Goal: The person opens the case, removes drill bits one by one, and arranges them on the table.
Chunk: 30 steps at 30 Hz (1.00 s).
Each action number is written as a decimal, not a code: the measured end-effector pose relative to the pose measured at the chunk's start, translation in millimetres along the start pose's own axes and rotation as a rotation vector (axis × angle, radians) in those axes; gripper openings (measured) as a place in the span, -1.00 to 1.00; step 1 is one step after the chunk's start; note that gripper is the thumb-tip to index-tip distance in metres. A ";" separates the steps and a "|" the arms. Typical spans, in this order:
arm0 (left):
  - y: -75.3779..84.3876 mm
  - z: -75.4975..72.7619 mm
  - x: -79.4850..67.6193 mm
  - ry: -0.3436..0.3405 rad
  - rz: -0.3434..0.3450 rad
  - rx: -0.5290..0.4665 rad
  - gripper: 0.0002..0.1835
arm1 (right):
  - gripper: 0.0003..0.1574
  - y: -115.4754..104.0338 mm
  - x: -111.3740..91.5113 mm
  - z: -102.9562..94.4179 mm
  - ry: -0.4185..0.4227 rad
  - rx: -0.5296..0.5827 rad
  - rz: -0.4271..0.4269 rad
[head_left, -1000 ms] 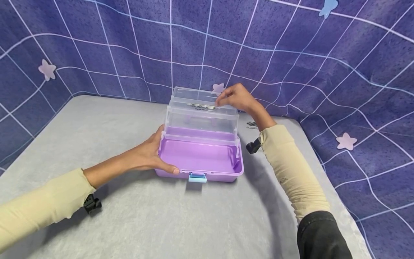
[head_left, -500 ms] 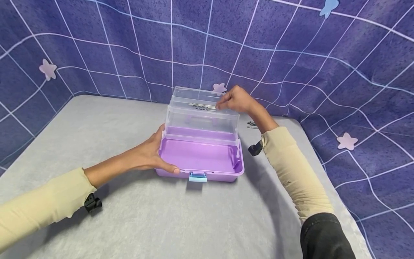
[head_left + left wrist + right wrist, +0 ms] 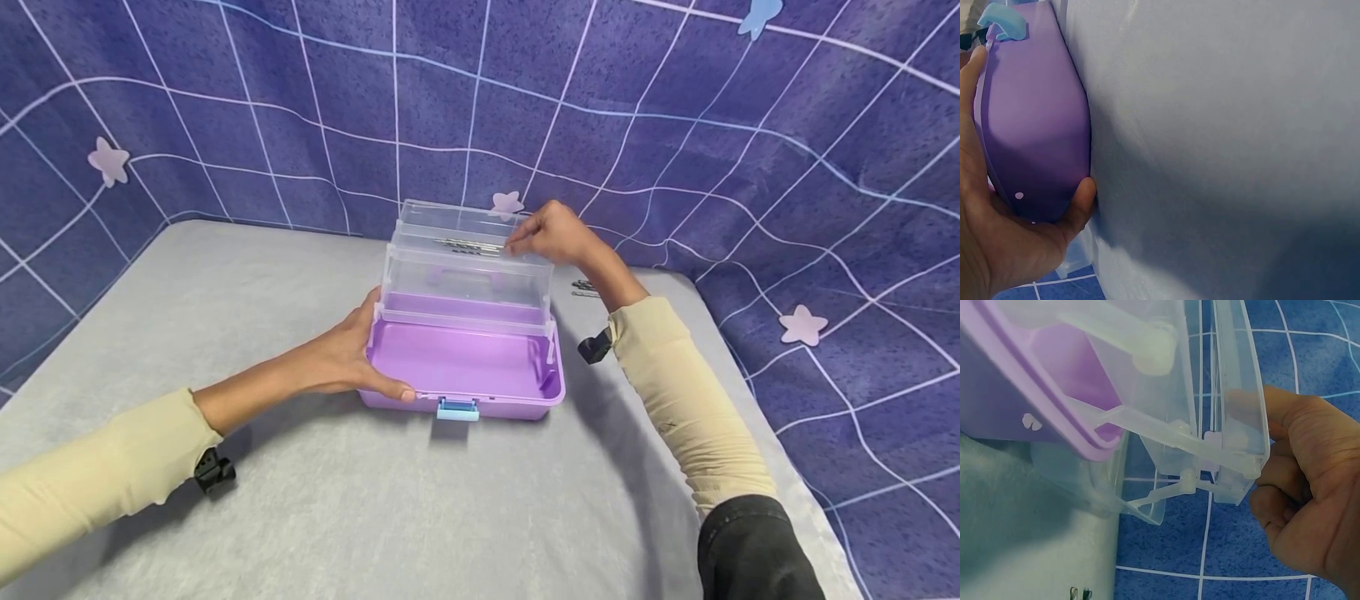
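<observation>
A purple storage box (image 3: 517,410) stands with its clear trays folded out. My left hand (image 3: 341,350) grips its left end, thumb over the front rim. In the left wrist view this hand (image 3: 1010,244) spans the box corner. Several metal drill bits (image 3: 468,247) lie side by side in the upper clear tray (image 3: 420,236). With its fingertips inside that tray, my right hand (image 3: 555,233) pinches at the right end of a drill bit. In the right wrist view, the translucent tray wall (image 3: 1244,375) blurs the fingertips of the right hand (image 3: 1316,475).
More drill bits (image 3: 585,288) lie on the grey cloth right of the box, partly behind the right forearm. A blue latch (image 3: 457,410) juts from the box front. A purple patterned curtain (image 3: 315,100) hangs behind the table (image 3: 420,517).
My right hand has shifted slightly to the right and down at the tray, and more of the drill bits' right ends shows. My left hand has stayed on the box.
</observation>
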<state>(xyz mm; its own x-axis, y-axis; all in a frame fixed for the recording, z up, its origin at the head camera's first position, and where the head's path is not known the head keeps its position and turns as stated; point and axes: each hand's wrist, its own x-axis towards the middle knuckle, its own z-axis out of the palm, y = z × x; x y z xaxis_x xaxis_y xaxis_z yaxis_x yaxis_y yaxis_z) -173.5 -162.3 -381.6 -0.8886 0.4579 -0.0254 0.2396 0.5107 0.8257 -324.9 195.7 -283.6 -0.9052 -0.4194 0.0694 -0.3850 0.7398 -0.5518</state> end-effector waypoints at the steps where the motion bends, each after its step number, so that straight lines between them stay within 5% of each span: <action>1: 0.0 0.1 0.1 0.000 0.001 -0.001 0.80 | -0.78 -0.1 -0.4 0.1 0.003 0.000 0.002; 19: -3.0 0.6 2.2 -0.002 0.045 -0.052 0.73 | -0.81 -0.1 1.1 3.5 -0.021 -0.076 -0.065; 30: -3.3 0.7 2.9 -0.008 0.058 -0.073 0.74 | -0.75 7.6 -11.0 -6.9 -0.026 0.125 0.016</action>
<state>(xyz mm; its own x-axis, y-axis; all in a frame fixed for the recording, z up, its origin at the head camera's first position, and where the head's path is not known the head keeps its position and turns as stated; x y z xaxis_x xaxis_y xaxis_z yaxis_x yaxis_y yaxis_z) -176.6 -162.2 -384.8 -0.8710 0.4910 0.0191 0.2610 0.4292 0.8647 -319.2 209.6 -282.8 -0.9055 -0.4226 0.0390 -0.3434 0.6756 -0.6524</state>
